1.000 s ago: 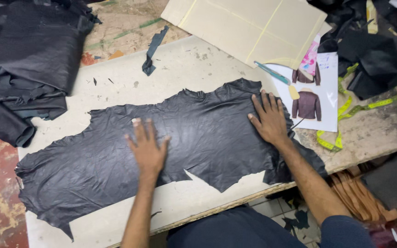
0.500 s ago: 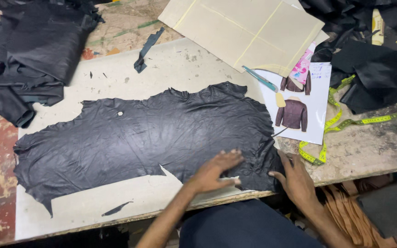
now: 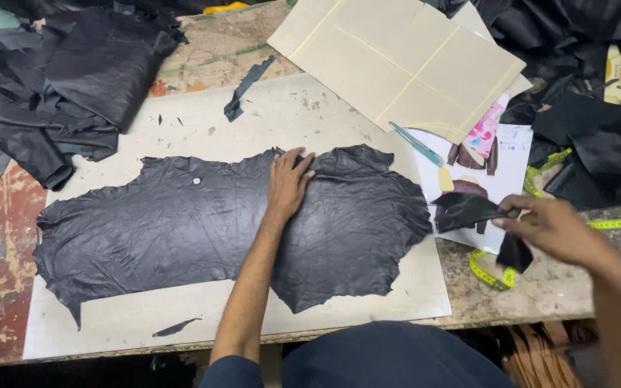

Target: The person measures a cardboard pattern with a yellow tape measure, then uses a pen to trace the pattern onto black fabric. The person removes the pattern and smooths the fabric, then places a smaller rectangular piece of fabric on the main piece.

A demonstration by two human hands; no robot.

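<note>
A large black leather hide (image 3: 181, 230) lies spread flat on a pale cutting board (image 3: 310, 115). My left hand (image 3: 287, 183) rests palm down on the hide near its upper edge, fingers spread. To the right, my right hand (image 3: 551, 230) pinches a small black leather scrap (image 3: 468, 210) and holds it above a white sheet with jacket pictures (image 3: 504, 154). A second bit of the scrap hangs below the hand.
Beige paper patterns (image 3: 404, 61) lie at the back with a teal pen (image 3: 415, 142) beside them. Piles of black leather sit at the left (image 3: 59, 79) and right (image 3: 598, 144). A yellow measuring tape (image 3: 490, 273) curls near the table's front edge.
My left hand moved from the hide's front edge up to its top edge. My right hand left the hide, went right and took hold of a small leather scrap.
</note>
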